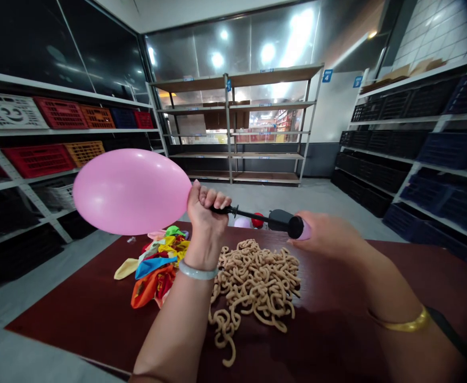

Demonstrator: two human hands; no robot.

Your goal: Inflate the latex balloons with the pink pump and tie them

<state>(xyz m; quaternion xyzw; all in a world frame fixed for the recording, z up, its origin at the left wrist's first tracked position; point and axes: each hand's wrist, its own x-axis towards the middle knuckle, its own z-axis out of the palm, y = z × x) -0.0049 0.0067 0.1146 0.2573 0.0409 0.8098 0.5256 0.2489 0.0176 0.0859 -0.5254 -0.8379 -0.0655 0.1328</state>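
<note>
Pink and glossy, an inflated oval balloon (131, 191) is held up at the left, near limp, multicoloured balloons (157, 266) heaped on a dark red-brown table (77, 314). Its narrow end is met by the left hand (207, 213), whose fingers are closed around a slim black-and-lilac pump (254, 216). Tan, curled pieces (257, 279) are piled below. The pump's lilac end is gripped by the fingers of the right hand (327, 234).

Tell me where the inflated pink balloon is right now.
In the head view, the pink balloon is left of centre, its narrow end at the left hand, appearing just above the limp balloons on the table.
</note>
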